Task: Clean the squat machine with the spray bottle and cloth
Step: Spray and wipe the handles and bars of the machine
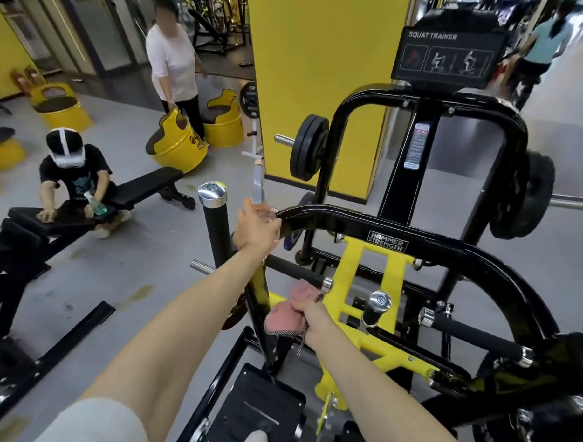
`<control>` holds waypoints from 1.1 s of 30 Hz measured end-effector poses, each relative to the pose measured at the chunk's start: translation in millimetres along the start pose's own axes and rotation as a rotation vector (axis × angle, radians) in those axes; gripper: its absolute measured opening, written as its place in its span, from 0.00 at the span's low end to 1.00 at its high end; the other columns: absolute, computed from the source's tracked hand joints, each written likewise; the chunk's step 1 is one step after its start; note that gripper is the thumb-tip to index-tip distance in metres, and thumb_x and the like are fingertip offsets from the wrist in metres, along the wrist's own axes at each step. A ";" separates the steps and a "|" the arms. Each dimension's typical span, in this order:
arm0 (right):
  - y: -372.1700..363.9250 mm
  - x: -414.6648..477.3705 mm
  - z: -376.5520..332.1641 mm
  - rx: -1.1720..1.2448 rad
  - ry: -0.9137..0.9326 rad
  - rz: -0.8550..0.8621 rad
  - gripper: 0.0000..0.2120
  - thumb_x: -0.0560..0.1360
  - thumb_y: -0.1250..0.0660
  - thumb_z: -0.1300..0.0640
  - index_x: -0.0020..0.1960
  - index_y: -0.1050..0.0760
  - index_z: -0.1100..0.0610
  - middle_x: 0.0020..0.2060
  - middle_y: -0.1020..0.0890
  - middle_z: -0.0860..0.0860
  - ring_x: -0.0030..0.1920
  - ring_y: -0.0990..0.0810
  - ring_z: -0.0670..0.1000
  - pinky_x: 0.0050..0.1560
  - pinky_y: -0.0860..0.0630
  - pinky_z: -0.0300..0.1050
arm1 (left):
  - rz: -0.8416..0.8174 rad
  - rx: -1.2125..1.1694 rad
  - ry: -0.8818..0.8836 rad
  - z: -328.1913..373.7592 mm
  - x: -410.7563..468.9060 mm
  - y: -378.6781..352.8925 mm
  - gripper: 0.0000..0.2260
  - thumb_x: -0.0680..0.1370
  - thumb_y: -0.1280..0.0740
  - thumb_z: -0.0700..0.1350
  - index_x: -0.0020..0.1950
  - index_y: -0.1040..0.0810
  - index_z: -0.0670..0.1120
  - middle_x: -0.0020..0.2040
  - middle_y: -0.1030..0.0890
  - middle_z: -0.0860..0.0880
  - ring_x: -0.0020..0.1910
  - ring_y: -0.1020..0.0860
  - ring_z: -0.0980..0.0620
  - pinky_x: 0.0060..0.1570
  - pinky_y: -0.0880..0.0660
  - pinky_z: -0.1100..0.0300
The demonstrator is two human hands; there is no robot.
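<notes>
Left hand (255,226) gripping spray bottle (259,190), right hand (308,312) clutching cloth (288,311)

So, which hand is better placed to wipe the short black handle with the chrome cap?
The right hand. It already grips the pink cloth just below that handle, whereas the left hand is higher, holding the spray bottle.

Grey gym floor (143,268), yellow wall (321,73), yellow barrel seats (179,141), black bench (146,186).

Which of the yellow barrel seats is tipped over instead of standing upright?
The yellow barrel seat held by the person in the pink top; it leans, while the others stand flat.
</notes>
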State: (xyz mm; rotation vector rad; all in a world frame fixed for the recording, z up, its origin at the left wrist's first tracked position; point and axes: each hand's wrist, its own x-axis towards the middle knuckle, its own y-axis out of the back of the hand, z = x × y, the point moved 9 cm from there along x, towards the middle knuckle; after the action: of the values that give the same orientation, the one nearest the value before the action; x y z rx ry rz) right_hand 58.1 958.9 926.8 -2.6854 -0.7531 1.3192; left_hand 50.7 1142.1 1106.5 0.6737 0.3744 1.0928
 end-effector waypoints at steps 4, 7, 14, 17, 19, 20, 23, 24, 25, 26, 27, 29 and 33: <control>-1.1 16.0 -8.9 -0.082 0.032 0.026 0.24 0.68 0.30 0.68 0.62 0.30 0.66 0.52 0.20 0.62 0.50 0.19 0.59 0.54 0.22 0.55 | 0.077 -0.043 0.004 -5.8 19.9 5.8 0.21 0.71 0.28 0.51 0.58 0.32 0.50 0.51 0.24 0.48 0.49 0.23 0.47 0.48 0.22 0.47; -2.4 30.7 -8.1 -0.091 0.040 0.029 0.25 0.66 0.30 0.66 0.63 0.30 0.67 0.52 0.20 0.61 0.50 0.19 0.58 0.53 0.22 0.53 | 0.117 -0.106 0.035 -10.6 28.7 8.7 0.21 0.71 0.27 0.47 0.60 0.31 0.48 0.51 0.25 0.50 0.49 0.24 0.50 0.45 0.25 0.54; -4.6 39.9 -6.6 -0.092 0.002 0.009 0.18 0.73 0.34 0.69 0.62 0.29 0.67 0.54 0.20 0.60 0.49 0.21 0.56 0.40 0.24 0.44 | 0.237 -0.127 0.238 -15.1 27.5 17.9 0.27 0.76 0.31 0.46 0.71 0.39 0.44 0.64 0.29 0.43 0.61 0.27 0.42 0.54 0.30 0.50; -1.2 48.1 -5.7 -0.095 0.001 0.016 0.17 0.73 0.34 0.69 0.62 0.28 0.66 0.54 0.20 0.58 0.52 0.21 0.56 0.46 0.23 0.46 | 0.241 -0.122 0.265 -17.2 26.2 16.4 0.28 0.76 0.32 0.46 0.72 0.40 0.42 0.66 0.31 0.43 0.62 0.28 0.40 0.56 0.29 0.48; -0.7 50.7 -2.6 -0.107 -0.012 0.028 0.19 0.72 0.33 0.68 0.63 0.29 0.66 0.55 0.20 0.59 0.55 0.21 0.57 0.54 0.23 0.50 | 0.261 -0.117 0.236 -20.4 24.6 15.0 0.30 0.76 0.32 0.46 0.73 0.42 0.43 0.67 0.32 0.44 0.62 0.29 0.41 0.57 0.26 0.46; -0.5 53.0 -1.2 -0.107 -0.011 0.031 0.20 0.72 0.33 0.67 0.63 0.29 0.66 0.55 0.20 0.59 0.55 0.21 0.58 0.56 0.24 0.51 | 0.276 -0.119 0.223 -21.9 23.3 15.0 0.30 0.76 0.32 0.46 0.74 0.42 0.44 0.67 0.32 0.44 0.62 0.28 0.41 0.57 0.26 0.45; 1.7 54.2 0.0 -0.098 -0.013 0.031 0.19 0.72 0.33 0.68 0.63 0.29 0.66 0.56 0.21 0.59 0.55 0.21 0.58 0.55 0.24 0.50 | 0.290 -0.144 0.215 -24.0 20.9 12.8 0.31 0.77 0.32 0.45 0.75 0.43 0.44 0.69 0.34 0.43 0.65 0.30 0.42 0.60 0.27 0.45; 2.5 54.0 -0.3 -0.094 -0.011 0.032 0.19 0.73 0.33 0.68 0.63 0.29 0.66 0.56 0.21 0.60 0.55 0.21 0.58 0.53 0.24 0.49 | 0.290 -0.149 0.214 -24.1 21.1 12.1 0.31 0.77 0.33 0.44 0.76 0.44 0.45 0.70 0.34 0.43 0.66 0.32 0.42 0.62 0.29 0.46; 3.6 53.9 -0.6 -0.089 -0.008 0.033 0.19 0.73 0.33 0.68 0.63 0.29 0.65 0.57 0.21 0.60 0.55 0.21 0.58 0.53 0.24 0.49 | 0.290 -0.156 0.213 -24.0 21.3 11.7 0.32 0.77 0.33 0.44 0.76 0.46 0.44 0.71 0.35 0.42 0.68 0.33 0.42 0.64 0.31 0.47; 4.6 53.3 -0.5 -0.089 -0.010 0.035 0.19 0.73 0.34 0.68 0.63 0.29 0.65 0.57 0.21 0.60 0.55 0.21 0.58 0.54 0.24 0.50 | 0.291 -0.167 0.216 -23.2 20.4 12.5 0.32 0.78 0.34 0.43 0.77 0.47 0.44 0.72 0.37 0.42 0.69 0.34 0.42 0.66 0.34 0.49; 5.4 53.1 -0.2 -0.087 -0.010 0.039 0.19 0.73 0.34 0.68 0.63 0.29 0.66 0.57 0.21 0.60 0.55 0.21 0.59 0.55 0.24 0.51 | 0.291 -0.183 0.220 -22.0 19.3 13.3 0.32 0.79 0.34 0.43 0.77 0.49 0.43 0.73 0.38 0.43 0.71 0.36 0.42 0.67 0.37 0.51; 6.9 51.8 0.4 -0.081 -0.010 0.044 0.18 0.74 0.34 0.69 0.63 0.29 0.66 0.57 0.21 0.61 0.56 0.21 0.59 0.58 0.24 0.53 | 0.290 -0.213 0.235 -21.0 16.6 13.4 0.31 0.80 0.36 0.42 0.77 0.50 0.41 0.75 0.39 0.43 0.72 0.38 0.43 0.67 0.41 0.56; 11.3 49.0 -0.8 -0.049 0.000 0.050 0.18 0.73 0.35 0.69 0.63 0.29 0.67 0.56 0.21 0.61 0.54 0.21 0.59 0.53 0.23 0.51 | 0.286 -0.208 0.267 -24.8 7.7 11.3 0.35 0.79 0.35 0.44 0.77 0.54 0.38 0.77 0.46 0.41 0.75 0.45 0.43 0.69 0.49 0.58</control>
State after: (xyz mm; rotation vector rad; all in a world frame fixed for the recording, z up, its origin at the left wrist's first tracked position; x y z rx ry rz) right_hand 88.5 971.0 888.6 -2.7595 -0.7327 1.3281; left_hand 31.5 1160.1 1095.9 0.4030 0.3930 1.4792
